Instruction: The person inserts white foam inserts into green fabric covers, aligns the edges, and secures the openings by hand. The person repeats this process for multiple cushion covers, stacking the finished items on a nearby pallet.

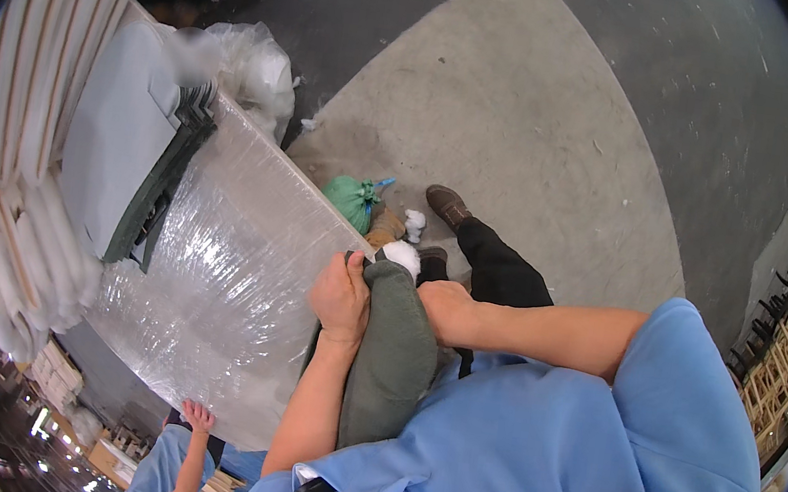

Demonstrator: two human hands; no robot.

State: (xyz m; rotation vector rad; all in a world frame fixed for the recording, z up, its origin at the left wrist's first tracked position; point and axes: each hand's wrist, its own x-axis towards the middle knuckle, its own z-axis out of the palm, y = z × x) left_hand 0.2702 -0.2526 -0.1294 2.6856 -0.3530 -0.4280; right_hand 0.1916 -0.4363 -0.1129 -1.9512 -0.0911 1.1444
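Note:
My left hand (341,294) grips the top edge of a grey-green cushion (391,354) that stands upright against my chest. On the cushion's other side, my right hand (445,308) closes on it with the fingers tucked out of sight. The cushion touches the corner of a large piece of furniture wrapped in clear plastic film (222,284). My blue shirt (566,444) fills the lower right.
Another person in blue reaches a hand (196,416) up to the wrapped piece from below. A green tied bag (352,200) and white stuffing (403,252) lie on the concrete floor by my brown shoe (446,203). White stacked frames (28,103) stand left, wooden frames (772,371) right.

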